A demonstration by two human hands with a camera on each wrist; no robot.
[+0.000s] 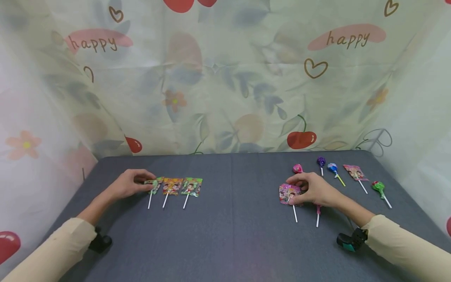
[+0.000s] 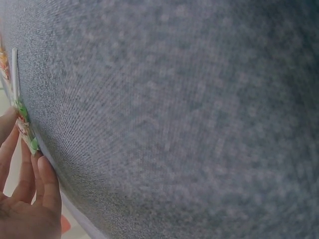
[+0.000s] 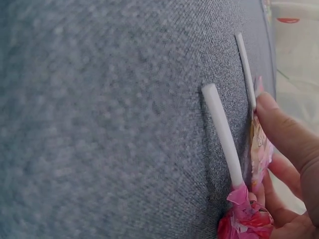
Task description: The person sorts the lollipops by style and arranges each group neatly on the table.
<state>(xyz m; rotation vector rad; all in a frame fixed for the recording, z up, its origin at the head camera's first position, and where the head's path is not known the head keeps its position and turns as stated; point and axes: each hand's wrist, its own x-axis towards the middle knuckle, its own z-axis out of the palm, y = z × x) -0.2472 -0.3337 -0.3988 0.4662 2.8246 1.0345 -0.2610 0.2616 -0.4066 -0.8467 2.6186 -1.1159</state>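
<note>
On the left of the table, my left hand pinches a flat green-wrapped lollipop by its packet. Its white stick points toward me. Beside it, an orange-wrapped flat lollipop and another green-wrapped one complete a short row. My right hand holds a flat pink-wrapped lollipop between thumb and fingers; the packet stands edge-on in the right wrist view. Close under that hand lies a ball-shaped pink lollipop, its head hidden in the head view.
Behind the right hand is a pink ball lollipop. Farther right lie a purple lollipop, a blue one, a flat pink packet lollipop and a green-and-red one. A printed curtain hangs behind the grey table.
</note>
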